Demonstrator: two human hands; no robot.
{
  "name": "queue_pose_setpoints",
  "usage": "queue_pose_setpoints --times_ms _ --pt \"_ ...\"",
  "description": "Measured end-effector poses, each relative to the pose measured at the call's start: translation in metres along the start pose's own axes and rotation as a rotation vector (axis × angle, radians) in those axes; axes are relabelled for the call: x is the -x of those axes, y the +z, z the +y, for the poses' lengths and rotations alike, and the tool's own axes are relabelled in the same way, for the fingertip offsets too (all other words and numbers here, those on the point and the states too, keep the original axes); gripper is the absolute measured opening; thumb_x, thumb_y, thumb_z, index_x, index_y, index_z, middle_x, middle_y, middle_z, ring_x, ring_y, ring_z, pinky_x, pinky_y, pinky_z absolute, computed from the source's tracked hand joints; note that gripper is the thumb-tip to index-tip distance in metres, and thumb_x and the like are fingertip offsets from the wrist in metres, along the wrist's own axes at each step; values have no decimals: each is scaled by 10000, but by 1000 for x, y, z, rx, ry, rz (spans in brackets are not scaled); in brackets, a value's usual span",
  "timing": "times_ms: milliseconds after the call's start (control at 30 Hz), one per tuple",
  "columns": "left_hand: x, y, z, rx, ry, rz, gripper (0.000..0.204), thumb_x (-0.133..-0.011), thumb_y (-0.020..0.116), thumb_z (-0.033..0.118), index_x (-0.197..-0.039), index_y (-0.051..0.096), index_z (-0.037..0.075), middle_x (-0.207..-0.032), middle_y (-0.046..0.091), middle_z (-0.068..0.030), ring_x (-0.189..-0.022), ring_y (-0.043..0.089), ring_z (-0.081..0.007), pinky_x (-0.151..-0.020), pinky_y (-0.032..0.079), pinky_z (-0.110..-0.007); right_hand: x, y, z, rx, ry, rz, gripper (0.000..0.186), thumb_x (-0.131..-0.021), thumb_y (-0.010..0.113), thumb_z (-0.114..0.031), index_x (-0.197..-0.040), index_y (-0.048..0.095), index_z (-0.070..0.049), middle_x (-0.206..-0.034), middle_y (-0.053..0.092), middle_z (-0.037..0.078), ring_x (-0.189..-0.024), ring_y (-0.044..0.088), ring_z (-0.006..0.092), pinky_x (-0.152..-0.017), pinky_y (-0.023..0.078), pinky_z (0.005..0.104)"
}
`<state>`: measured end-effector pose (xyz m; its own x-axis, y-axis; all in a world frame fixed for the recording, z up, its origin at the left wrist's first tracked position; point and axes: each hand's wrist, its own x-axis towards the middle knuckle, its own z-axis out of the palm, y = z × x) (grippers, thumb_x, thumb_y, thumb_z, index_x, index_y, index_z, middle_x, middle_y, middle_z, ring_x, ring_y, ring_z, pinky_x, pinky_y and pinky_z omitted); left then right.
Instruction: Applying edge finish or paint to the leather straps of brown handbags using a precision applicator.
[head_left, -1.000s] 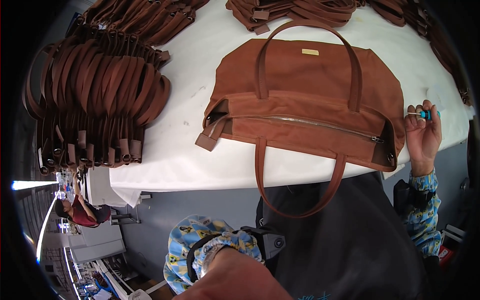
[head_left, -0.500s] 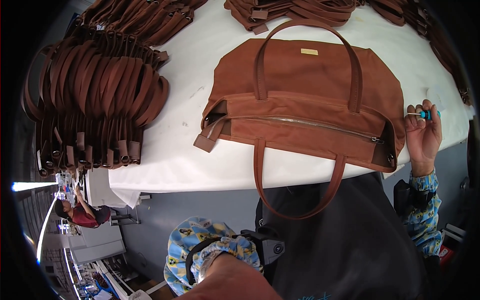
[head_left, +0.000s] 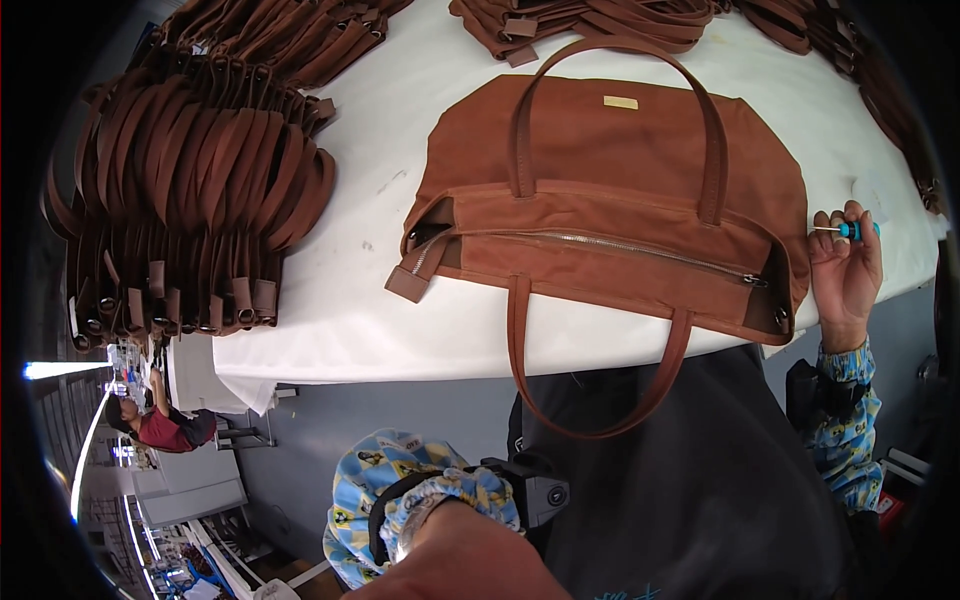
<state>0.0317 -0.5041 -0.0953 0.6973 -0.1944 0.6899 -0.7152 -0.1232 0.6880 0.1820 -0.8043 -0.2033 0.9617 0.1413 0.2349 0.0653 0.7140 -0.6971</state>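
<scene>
A brown tote bag (head_left: 610, 145) lies on the white-covered table, its top toward me. One handle lies up over its front panel, and the other hangs past the table's near edge. A silver zipper (head_left: 660, 256) runs along its opening, with the slider near the right end and a tabbed zipper end (head_left: 408, 283) sticking out at the left. At the bag's right side, my right hand (head_left: 846, 275) is closed around a small blue screwdriver (head_left: 851, 230) with a thin metal shaft. My left hand (head_left: 470, 560) is raised close at the lower edge; its fingers are out of sight.
Many stacked brown bags with handles (head_left: 200, 170) crowd the table's left side. More brown bags (head_left: 600, 25) lie along the far edge and far right. A black apron (head_left: 680, 470) covers my front. Beyond the table, a person in a dark red top (head_left: 172, 430) works at lower left.
My left hand and the view have shifted very slightly. The bag, my right hand and the screwdriver stay practically as they were.
</scene>
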Motion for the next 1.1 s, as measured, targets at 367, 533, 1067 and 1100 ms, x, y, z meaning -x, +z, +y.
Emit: queue_pose_setpoints --times_ms 367,533,1067,1100 --pt "6 -6 -8 119 -79 -37 42 -741 577 43 -711 548 35 -713 590 -103 -621 594 -201 -553 465 -268 0 0 -2 11 -6 -13 183 -922 412 -209 -851 461 -48 -586 448 17 -604 356 112 -561 317 237" --pt "5 -37 -10 166 -99 -63 36 -738 573 32 -711 550 28 -720 595 -116 -633 606 -214 -558 481 -274 1 0 -1 35 -35 13 182 -921 414 -212 -846 460 -52 -586 449 14 -601 363 111 -555 319 239" --pt "76 -34 -54 801 -748 -41 298 -718 666 -61 -910 463 44 -843 620 -89 -783 609 -126 -681 469 -216 0 4 0 33 -19 18 173 -919 428 -208 -838 464 -59 -589 444 2 -582 358 86 -534 303 221" --pt "77 -34 -55 835 -744 -22 295 -707 679 -53 -893 471 42 -834 623 -94 -771 615 -132 -669 479 -217 1 4 0 33 -22 24 173 -919 428 -207 -838 465 -58 -589 446 3 -581 358 87 -534 303 222"
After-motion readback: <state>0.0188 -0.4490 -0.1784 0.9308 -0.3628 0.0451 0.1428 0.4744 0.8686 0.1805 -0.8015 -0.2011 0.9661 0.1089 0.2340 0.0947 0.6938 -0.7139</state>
